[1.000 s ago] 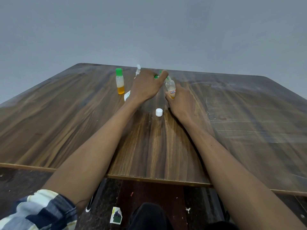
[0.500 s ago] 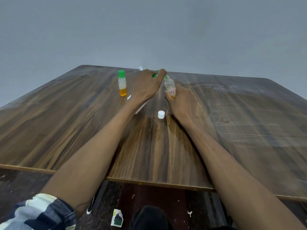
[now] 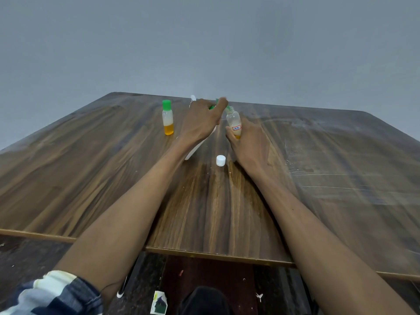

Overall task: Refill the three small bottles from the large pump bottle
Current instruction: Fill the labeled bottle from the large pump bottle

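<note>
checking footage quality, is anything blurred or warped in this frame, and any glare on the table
Head view: the left hand is motion-blurred at its fingertips; the right hand and its labelled bottle look sharper. Wide-angle warp splays the table edges. Lighting is soft, with a pale sheen over the table's right side.

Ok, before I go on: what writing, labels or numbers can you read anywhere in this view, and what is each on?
"17D", roughly: red handwriting on a small white sticker on the small bottle gripped by the right hand; blurred, so not certain.
Card on the floor: a dark printed shape, no words legible.
Green-capped bottle, white cap: no text visible.
</note>
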